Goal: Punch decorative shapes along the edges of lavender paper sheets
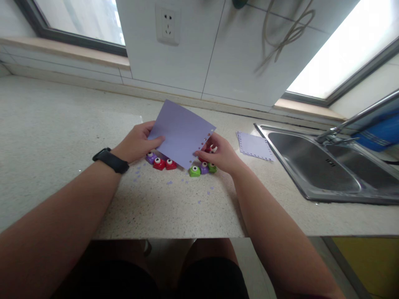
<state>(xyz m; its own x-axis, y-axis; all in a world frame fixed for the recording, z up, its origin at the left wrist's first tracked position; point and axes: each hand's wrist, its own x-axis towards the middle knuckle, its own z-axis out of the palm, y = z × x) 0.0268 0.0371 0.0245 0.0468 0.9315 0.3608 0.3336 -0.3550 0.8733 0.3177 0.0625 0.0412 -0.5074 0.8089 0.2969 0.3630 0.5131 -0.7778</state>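
Observation:
A light purple sheet of paper (pixel 182 131) is held up over the counter, tilted, with small shapes punched along its right edge. My left hand (pixel 141 141) pinches its left side, thumb on top and fingers behind. At the punched edge, my right hand (pixel 221 151) is closed, its thumb against the paper. A red craft punch (pixel 204 157) shows partly between that thumb and fingers; I cannot tell whether the hand grips it. Below the sheet stand a purple punch (pixel 151 157), red punches (pixel 158 163) and green punches (pixel 195 171). The paper hides part of the group.
Punched purple sheets (pixel 255 145) lie stacked to the right, beside the steel sink (pixel 307 195) and its faucet (pixel 332 135). Small purple paper bits (pixel 170 182) are scattered on the speckled counter (pixel 174 211). A wall with a socket (pixel 167 24) rises behind.

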